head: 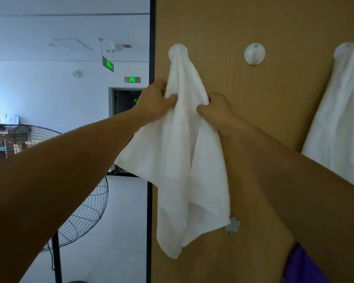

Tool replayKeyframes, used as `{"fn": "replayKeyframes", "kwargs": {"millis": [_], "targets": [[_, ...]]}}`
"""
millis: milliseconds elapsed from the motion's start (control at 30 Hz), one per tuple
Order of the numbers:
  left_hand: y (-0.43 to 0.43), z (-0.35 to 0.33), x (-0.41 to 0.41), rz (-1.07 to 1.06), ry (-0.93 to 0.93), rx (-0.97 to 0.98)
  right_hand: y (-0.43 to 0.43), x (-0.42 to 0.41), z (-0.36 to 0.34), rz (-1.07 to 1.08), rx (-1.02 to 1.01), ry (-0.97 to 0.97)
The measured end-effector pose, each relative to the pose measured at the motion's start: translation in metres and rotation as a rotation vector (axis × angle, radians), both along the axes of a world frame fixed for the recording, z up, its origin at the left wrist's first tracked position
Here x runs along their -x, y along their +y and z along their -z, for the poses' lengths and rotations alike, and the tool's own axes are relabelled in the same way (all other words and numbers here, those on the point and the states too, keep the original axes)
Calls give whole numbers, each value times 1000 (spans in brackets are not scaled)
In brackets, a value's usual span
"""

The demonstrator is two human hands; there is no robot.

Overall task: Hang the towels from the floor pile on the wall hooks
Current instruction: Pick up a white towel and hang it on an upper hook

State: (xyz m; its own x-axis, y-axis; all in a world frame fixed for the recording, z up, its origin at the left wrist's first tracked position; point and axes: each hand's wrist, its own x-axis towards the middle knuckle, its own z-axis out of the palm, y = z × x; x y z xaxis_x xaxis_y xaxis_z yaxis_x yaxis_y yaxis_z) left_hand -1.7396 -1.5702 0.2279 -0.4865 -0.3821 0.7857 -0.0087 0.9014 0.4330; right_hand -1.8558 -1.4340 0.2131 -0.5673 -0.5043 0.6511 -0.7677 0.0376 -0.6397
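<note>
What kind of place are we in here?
Probably a commercial or institutional hall, not a home: green exit signs, a large floor fan, and a wooden panel with hooks, one holding the towel.

White towel (182, 150) hangs bunched from the leftmost round hook (178, 52) on a wooden panel (274, 99). Left grip (155, 101) pinches a fold at the towel's left side below the hook; right grip (217, 109) clutches the right side, fingers curled behind the cloth. Middle hook (254, 54) sits to the right. Second towel (343, 119) drapes at the panel's right edge. Flower-shaped hook (233, 225) lies just beside the towel's lower corner. Wire fan (86, 201) stands left.
</note>
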Motion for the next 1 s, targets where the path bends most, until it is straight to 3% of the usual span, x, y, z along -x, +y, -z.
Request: {"fn": "replayKeyframes", "kwargs": {"millis": [267, 533, 700, 800, 1000], "targets": [[-22, 15, -7, -194, 26, 71, 8, 5, 4, 211, 22, 79], [-15, 24, -10, -189, 171, 151, 4, -4, 13, 88, 80, 2], [-3, 29, -9, -34, -38, 29, -4, -29, 21, -215, 65, -119], [-1, 33, -10, -53, -152, 26, -8, -32, 27, -303, 0, -133], [-9, 38, -25, -185, -219, 61, 0, -7, 30, -37, -45, 10]]}}
